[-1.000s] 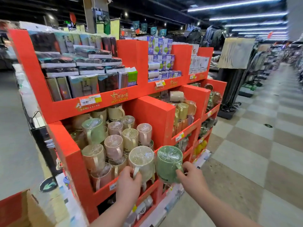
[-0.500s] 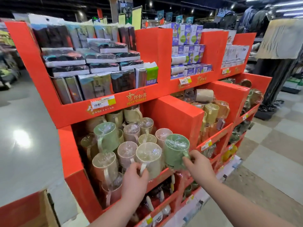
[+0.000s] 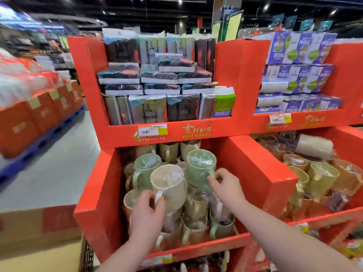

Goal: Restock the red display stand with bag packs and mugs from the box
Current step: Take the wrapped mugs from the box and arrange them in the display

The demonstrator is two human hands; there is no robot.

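Head view: both hands are inside the lower mug bin of the red display stand (image 3: 253, 165). Left hand (image 3: 146, 214) has its fingers curled round the handle of a cream mug (image 3: 170, 185), which is film-wrapped with its mouth tilted toward the camera. The mug sits just above that hand; can't tell if it rests on the mugs beneath. Right hand (image 3: 227, 188) pinches the handle of a green mug (image 3: 200, 163), also film-wrapped, just up-left of that hand. A second green mug (image 3: 146, 167) is above the left hand, touching the cream one. Under both hands are more wrapped mugs (image 3: 194, 222), packed tight. Well above the hands, the upper bin holds bag packs (image 3: 159, 79), some standing on edge and some stacked flat on top. Right of the right hand, past the red divider, the next bin holds tan and olive mugs (image 3: 322, 175), one on its side. Purple cartons (image 3: 298, 65) fill the bin above that. Cardboard box (image 3: 39, 224) is low, left of the left hand, contents not visible.
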